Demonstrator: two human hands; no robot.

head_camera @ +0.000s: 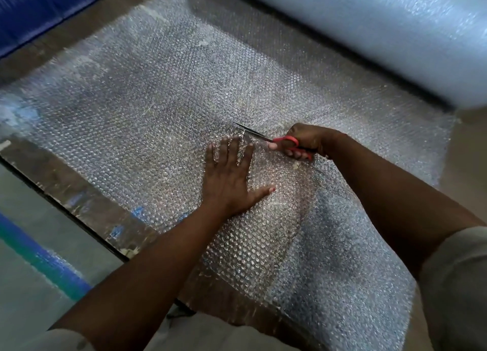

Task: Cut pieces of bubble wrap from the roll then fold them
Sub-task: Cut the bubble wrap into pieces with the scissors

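A clear sheet of bubble wrap (147, 108), dimpled all over with small round bubbles, lies spread across a worn brown tabletop (79, 190) streaked with pale and blue marks. It runs from the big, soft, whitish roll (382, 34) lying at the far right, and its near right part hangs rumpled over the tabletop edge. The left hand (232, 176) lies flat on the sheet, fingers (229, 150) straight and spread, pressing it down. Just to its right, the right hand (303, 140) grips red-handled scissors (268, 137), its fingers curled through the loops; the thin metal blades point far and left, lying in the sheet just beyond the left fingertips. Both forearms reach in from the near side, grey sleeves at the elbows. A dark blue block (39, 8) stands at the far left, and a blue and green stripe (42, 261) crosses the grey floor at the near left
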